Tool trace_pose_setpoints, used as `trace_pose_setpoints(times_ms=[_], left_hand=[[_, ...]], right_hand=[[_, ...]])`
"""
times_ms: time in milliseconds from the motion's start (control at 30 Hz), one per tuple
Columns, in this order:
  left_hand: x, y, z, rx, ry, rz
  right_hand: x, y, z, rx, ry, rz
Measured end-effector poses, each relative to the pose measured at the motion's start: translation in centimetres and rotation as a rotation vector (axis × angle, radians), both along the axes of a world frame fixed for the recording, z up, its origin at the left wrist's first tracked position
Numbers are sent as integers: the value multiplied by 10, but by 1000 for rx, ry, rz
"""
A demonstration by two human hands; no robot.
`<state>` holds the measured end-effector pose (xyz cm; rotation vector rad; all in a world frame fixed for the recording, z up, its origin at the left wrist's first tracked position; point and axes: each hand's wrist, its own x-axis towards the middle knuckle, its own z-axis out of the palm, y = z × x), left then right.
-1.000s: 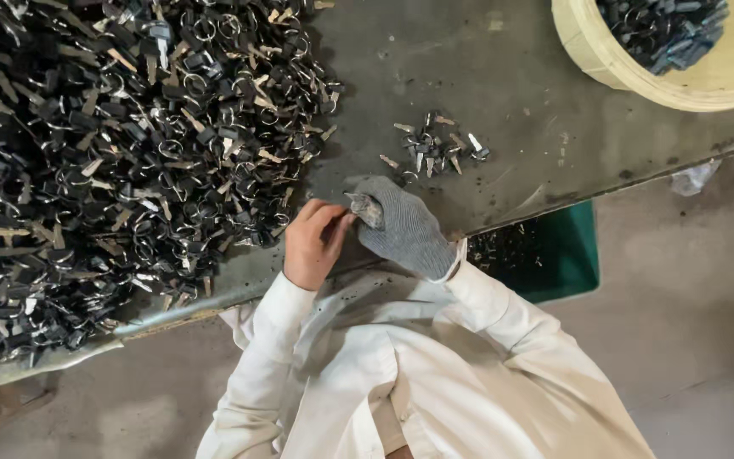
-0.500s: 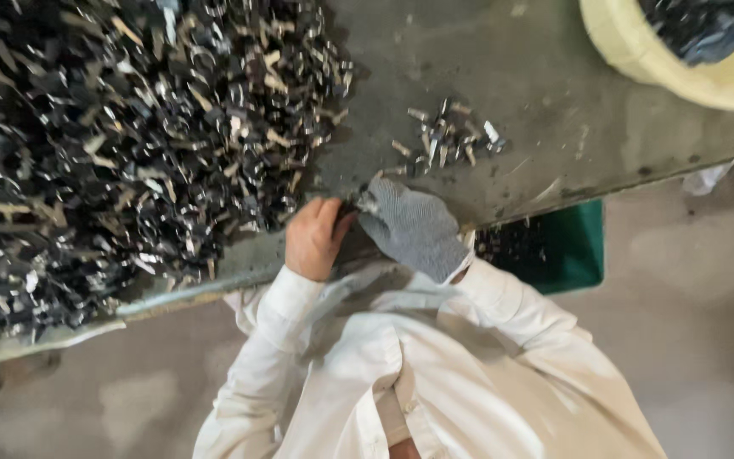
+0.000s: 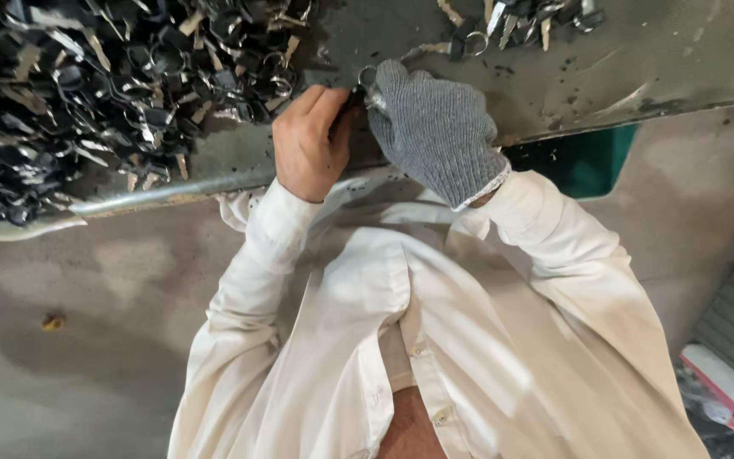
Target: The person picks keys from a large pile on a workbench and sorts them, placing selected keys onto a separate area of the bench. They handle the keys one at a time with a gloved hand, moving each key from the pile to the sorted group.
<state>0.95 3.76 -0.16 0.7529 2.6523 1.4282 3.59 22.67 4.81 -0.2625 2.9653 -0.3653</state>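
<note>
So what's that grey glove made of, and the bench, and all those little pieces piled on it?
The glove on the right hand looks like knitted cotton-type yarn: ribbed weave, pale cuff edge. The bench seems to be dull, scuffed sheet metal with a rolled front edge. The heaped pieces glint like metal, many with dark, perhaps plastic, parts.

Grey knitted cloth glove on right hand (image 3: 437, 132), glossy metal parts (image 3: 121, 93), scuffed matt metal table (image 3: 639, 59)

A small metal ring piece (image 3: 368, 79) sits pinched between both hands at the table edge.
</note>
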Motion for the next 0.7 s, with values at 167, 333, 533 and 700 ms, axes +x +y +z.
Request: trace_pose_setpoints(times_ms=[167,333,533,700], left_hand=[[4,0,-1,-55,52,-42],[1,-3,-3,-41,63,-41],[0,-4,-8,46,-61,20],[6,1,-7,-75,137,-5]], right_hand=[[0,-5,-5,73,13,2],[-1,-2,-9,30,49,-2],[9,10,-2,-20,-1,66],[8,-1,-1,-69,-50,65]])
